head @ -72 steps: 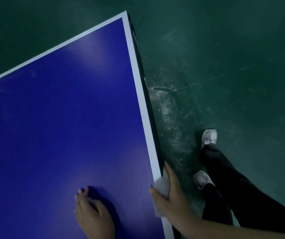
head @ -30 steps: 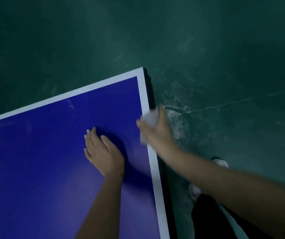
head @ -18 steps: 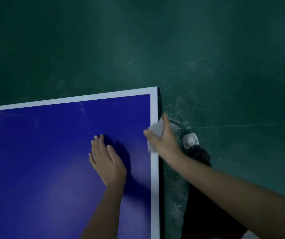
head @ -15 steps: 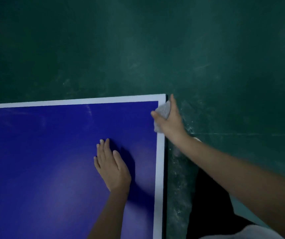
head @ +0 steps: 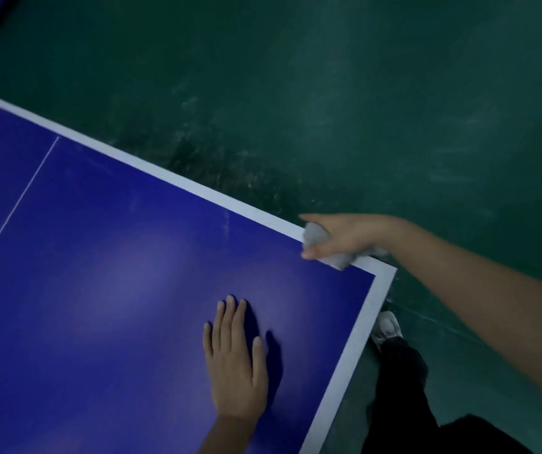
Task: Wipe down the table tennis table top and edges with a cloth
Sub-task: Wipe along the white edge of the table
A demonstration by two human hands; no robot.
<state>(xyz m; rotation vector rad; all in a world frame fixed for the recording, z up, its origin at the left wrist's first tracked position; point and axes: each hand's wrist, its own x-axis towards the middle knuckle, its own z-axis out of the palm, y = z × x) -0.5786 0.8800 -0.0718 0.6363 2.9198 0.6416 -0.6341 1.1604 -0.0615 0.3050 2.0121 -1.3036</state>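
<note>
The blue table tennis table with white border lines fills the lower left; its corner lies at the right. My right hand grips a crumpled pale grey cloth and holds it over the far end edge, just left of the corner. Thumb on the top surface, fingers wrapped over the rim. My left hand lies flat on the blue top, fingers straight, well inside the corner.
Dark green floor surrounds the table, scuffed with pale dust near the far edge. My leg in black trousers and a white shoe stand close to the table's right side edge. A thin white centre line crosses the top.
My right hand slid the cloth along the side edge up to the corner, then round it onto the end edge. My left hand stayed flat on the top. The view swung round the corner.
</note>
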